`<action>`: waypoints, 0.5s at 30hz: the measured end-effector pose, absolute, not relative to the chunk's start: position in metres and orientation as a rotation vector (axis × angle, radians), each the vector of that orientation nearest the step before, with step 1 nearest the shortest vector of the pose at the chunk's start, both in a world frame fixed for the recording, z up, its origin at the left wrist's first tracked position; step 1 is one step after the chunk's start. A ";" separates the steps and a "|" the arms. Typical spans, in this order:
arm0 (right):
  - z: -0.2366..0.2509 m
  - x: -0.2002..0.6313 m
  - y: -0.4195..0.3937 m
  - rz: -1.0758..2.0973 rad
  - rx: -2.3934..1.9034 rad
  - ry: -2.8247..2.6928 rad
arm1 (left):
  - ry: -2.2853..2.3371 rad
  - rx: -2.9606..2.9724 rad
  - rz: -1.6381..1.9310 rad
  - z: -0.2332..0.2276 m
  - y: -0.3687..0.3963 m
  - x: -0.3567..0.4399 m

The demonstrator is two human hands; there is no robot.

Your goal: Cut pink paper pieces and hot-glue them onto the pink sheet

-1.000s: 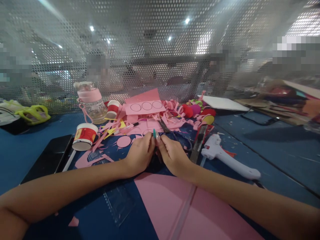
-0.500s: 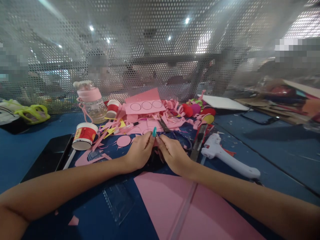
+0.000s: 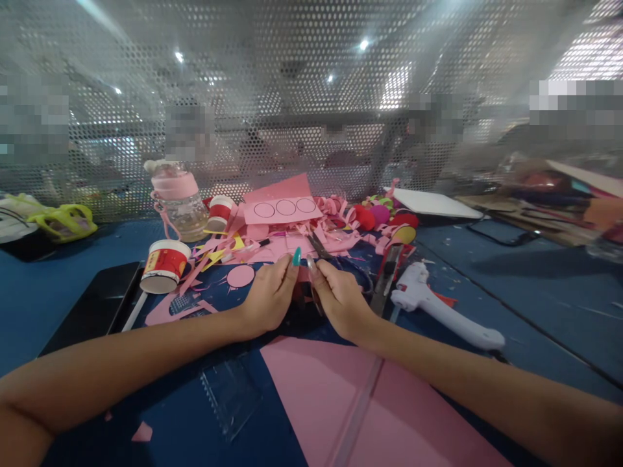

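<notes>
I pinch a small pink paper bit (image 3: 302,275) between my two hands, just behind the big pink sheet (image 3: 350,402). My left hand (image 3: 269,295) and my right hand (image 3: 341,297) are closed on it, fingertips touching. I cannot see much of the bit, it is mostly hidden. Scissors (image 3: 324,253) lie just past my hands. A white glue gun (image 3: 438,305) lies to the right of the sheet. A red paper cup (image 3: 164,264) stands far to the left of it, by a black phone (image 3: 95,305).
</notes>
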State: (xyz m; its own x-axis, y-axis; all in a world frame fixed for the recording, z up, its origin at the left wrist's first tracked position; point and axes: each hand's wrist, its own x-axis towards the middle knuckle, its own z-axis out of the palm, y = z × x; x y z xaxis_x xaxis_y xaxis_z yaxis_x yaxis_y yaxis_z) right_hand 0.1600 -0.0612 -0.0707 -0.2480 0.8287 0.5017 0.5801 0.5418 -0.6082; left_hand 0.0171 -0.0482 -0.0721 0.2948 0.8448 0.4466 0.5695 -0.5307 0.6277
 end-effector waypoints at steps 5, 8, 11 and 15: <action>-0.070 0.160 -0.062 0.412 -1.142 -1.972 | 1.220 2.180 1.129 -0.073 -0.047 0.017; -0.069 0.160 -0.062 0.415 -1.134 -1.994 | 1.152 2.104 1.117 -0.073 -0.045 0.016; -0.069 0.160 -0.062 0.457 -1.118 -2.006 | 1.116 2.113 1.110 -0.073 -0.045 0.015; -0.070 0.161 -0.061 0.540 -1.085 -1.978 | 1.161 2.174 1.134 -0.072 -0.044 0.016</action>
State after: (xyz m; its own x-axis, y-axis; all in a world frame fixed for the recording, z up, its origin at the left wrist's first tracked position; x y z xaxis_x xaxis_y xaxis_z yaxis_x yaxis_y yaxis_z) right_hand 0.1609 -0.0611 -0.0697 -0.3133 0.8409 0.4413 0.5001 0.5412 -0.6761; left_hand 0.0160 -0.0441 -0.0721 0.3166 0.8287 0.4615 0.4811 -0.5596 0.6748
